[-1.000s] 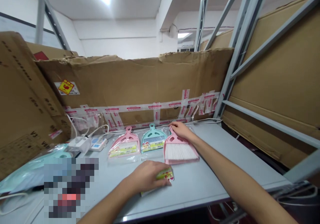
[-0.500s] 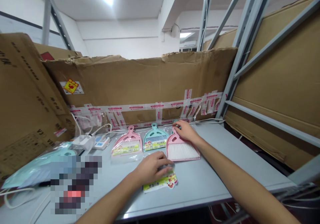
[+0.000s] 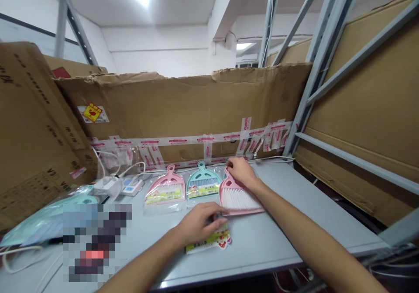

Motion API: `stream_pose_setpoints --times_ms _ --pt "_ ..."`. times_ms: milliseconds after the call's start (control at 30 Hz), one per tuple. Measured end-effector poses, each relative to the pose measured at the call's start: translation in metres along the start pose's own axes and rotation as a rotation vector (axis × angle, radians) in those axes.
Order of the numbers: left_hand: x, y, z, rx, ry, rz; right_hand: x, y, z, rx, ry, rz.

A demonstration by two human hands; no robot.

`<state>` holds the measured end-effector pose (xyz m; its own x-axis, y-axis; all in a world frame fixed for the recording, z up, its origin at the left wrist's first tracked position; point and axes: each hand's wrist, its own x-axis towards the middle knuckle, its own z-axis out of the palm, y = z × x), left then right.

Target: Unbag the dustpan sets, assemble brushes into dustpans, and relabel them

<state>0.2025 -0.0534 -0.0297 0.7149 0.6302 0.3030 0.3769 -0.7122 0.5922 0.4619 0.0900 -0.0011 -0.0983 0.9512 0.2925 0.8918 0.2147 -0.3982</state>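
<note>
the right hand (image 3: 240, 173) has its fingers (image 3: 231, 165) curled down over the handle end of an unwrapped pink dustpan (image 3: 237, 199), gripping it at the top, with the white bristles pointing toward the person. the left hand (image 3: 199, 225) lies lower, its fingers (image 3: 212, 208) stretched out loosely and closed on nothing that shows. their tips sit just beside the dustpan's lower left edge, and i cannot tell whether they touch it. beneath that hand lies a printed paper card (image 3: 212, 239) with a barcode and red fruit on it, partly hidden by the fingers. to the left of the unwrapped dustpan, a teal dustpan (image 3: 203, 180) and a second pink dustpan (image 3: 165, 188) lie side by side in clear plastic bags on a pale grey table (image 3: 294, 214). further left are a power strip (image 3: 131, 187), a white plug adapter (image 3: 108, 186), a mint-green bagged item (image 3: 46, 227) and a pixelated patch (image 3: 96, 240) that hides whatever is there. behind them stands a cardboard sheet (image 3: 196, 105) with red-printed tape (image 3: 203, 140) across it, next to grey metal shelving (image 3: 322, 61)
</note>
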Motion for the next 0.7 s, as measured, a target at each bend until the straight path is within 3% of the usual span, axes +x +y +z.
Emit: stream_pose_setpoints --times_ms 100,233,467,567,700 --pt "0.001 0.004 0.003 -0.055 0.059 -0.059 -0.003 -0.003 -0.004 -0.049 -0.058 -0.031" --pt "0.003 0.010 0.004 -0.078 0.048 -0.050 -0.004 -0.003 -0.008 -0.075 -0.108 -0.052" --pt "0.002 0.000 0.007 0.004 0.005 0.001 -0.007 0.001 -0.019 -0.078 -0.024 -0.131" --pt "0.002 -0.003 0.006 0.050 -0.022 0.021 0.002 0.031 -0.045 0.050 0.082 -0.139" --pt "0.001 -0.003 0.004 0.068 -0.040 0.045 0.020 0.103 -0.093 0.130 0.155 0.035"
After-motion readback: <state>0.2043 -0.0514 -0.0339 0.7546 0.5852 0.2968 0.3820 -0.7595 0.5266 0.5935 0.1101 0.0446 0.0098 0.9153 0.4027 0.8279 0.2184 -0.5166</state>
